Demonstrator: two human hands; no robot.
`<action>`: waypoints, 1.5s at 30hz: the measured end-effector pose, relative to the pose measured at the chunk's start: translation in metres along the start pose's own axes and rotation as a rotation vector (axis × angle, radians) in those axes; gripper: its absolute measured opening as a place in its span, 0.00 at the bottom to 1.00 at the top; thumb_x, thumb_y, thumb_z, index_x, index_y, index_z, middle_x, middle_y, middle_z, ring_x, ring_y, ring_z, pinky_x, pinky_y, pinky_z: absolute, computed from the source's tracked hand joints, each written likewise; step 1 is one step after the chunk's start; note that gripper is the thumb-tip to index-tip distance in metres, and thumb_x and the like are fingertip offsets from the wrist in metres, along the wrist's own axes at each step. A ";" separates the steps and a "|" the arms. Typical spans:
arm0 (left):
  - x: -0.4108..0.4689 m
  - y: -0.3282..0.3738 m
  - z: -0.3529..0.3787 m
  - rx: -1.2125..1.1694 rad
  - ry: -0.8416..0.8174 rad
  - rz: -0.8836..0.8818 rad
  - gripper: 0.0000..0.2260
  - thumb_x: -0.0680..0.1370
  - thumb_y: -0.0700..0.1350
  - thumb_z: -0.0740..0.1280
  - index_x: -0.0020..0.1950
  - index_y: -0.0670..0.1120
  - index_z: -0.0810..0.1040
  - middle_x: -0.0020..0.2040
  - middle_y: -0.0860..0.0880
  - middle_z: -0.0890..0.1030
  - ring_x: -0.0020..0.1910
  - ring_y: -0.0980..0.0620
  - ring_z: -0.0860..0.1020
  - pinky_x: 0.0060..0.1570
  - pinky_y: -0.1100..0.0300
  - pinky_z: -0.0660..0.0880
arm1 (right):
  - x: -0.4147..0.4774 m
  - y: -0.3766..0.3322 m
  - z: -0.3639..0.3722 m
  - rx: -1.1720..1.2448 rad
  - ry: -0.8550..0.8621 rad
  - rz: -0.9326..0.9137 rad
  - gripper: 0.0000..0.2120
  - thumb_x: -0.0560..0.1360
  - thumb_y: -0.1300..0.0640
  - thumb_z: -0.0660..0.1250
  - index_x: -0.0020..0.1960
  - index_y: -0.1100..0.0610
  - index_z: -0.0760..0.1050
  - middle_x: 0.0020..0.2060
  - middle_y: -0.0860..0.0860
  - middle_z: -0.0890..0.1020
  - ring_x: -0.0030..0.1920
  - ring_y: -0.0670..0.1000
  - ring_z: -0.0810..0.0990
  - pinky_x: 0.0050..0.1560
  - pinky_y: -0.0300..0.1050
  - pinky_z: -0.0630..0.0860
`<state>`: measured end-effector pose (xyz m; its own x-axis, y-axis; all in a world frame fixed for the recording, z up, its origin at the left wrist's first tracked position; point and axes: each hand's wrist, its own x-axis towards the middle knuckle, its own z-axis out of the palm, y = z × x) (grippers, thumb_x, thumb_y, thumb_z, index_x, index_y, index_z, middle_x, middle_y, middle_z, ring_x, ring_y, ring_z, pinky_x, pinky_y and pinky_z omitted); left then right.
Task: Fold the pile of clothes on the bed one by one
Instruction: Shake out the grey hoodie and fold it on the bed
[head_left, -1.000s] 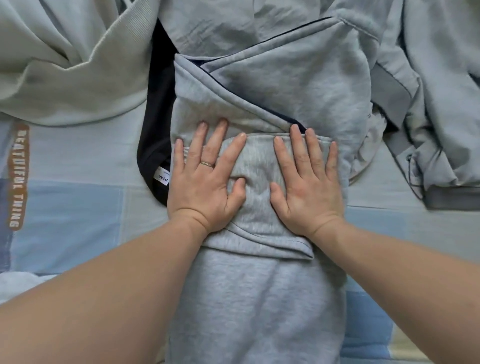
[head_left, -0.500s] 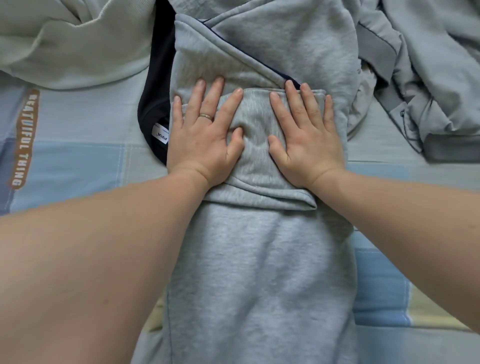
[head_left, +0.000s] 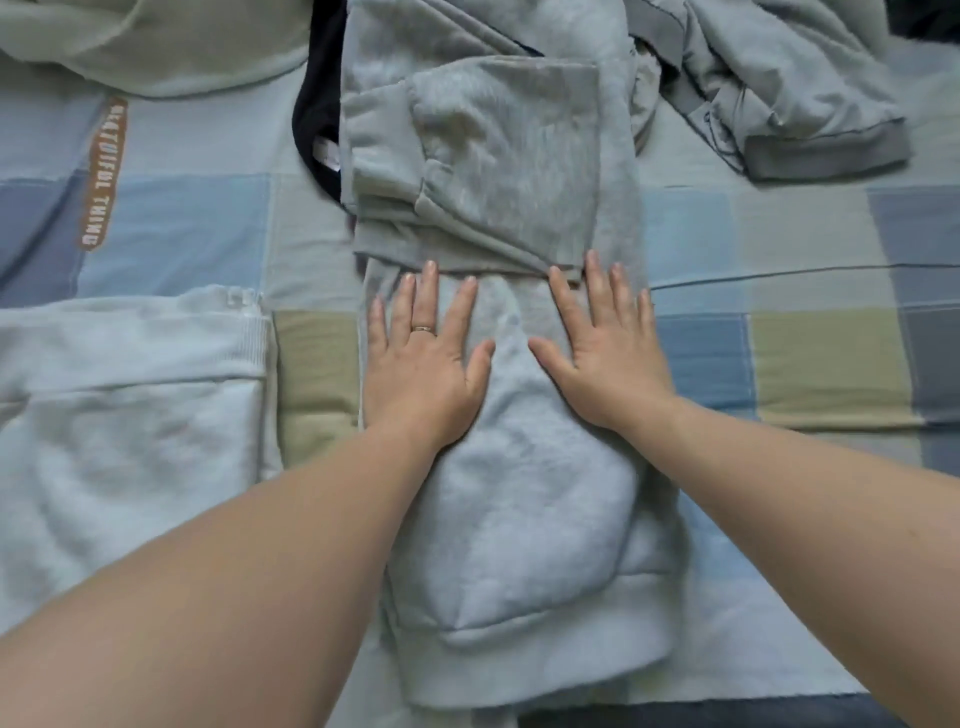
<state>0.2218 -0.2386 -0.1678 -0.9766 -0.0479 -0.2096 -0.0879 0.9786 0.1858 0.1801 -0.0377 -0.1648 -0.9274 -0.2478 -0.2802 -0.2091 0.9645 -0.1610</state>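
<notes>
Both hands have slid back off the folded sleeves (head_left: 509, 166): the left hand (head_left: 423, 364) and right hand (head_left: 605, 353) now press flat, fingers (head_left: 462, 306) spread, side by side on the grey sweatshirt (head_left: 519, 519). The sweatshirt lies on the bed (head_left: 779, 364), its long axis running straight away from the person, with the hem (head_left: 545, 649) nearest and the sleeves just beyond the hands. Neither hand is nearer, and the hem probably folds away next.

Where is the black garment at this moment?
In the head view, the black garment lies near the top, left of centre, partly under the left edge of the grey sweatshirt and just right of the pale green garment.
</notes>
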 end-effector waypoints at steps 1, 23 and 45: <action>-0.009 0.000 0.002 -0.007 0.007 0.006 0.29 0.82 0.63 0.47 0.82 0.58 0.45 0.83 0.48 0.42 0.82 0.48 0.40 0.78 0.46 0.35 | -0.015 0.001 0.007 -0.005 0.000 0.011 0.36 0.78 0.31 0.47 0.82 0.42 0.42 0.82 0.51 0.38 0.81 0.55 0.36 0.79 0.59 0.36; -0.261 0.039 0.060 -0.528 0.187 -0.435 0.45 0.76 0.58 0.71 0.83 0.44 0.49 0.82 0.42 0.51 0.81 0.44 0.52 0.78 0.50 0.50 | -0.244 -0.016 0.062 0.604 0.142 0.451 0.46 0.75 0.44 0.73 0.81 0.60 0.52 0.74 0.58 0.64 0.73 0.58 0.63 0.72 0.46 0.59; -0.398 0.021 -0.117 -1.227 -0.450 -1.112 0.19 0.77 0.48 0.74 0.66 0.42 0.78 0.58 0.44 0.83 0.54 0.44 0.83 0.55 0.50 0.81 | -0.408 -0.057 -0.084 1.388 -0.237 0.990 0.05 0.77 0.60 0.73 0.52 0.56 0.78 0.46 0.52 0.83 0.42 0.49 0.82 0.36 0.42 0.78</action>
<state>0.5855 -0.2221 0.0314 -0.2375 -0.2811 -0.9298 -0.9308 -0.2080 0.3006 0.5447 0.0159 0.0384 -0.4387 0.2163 -0.8722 0.8917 -0.0152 -0.4523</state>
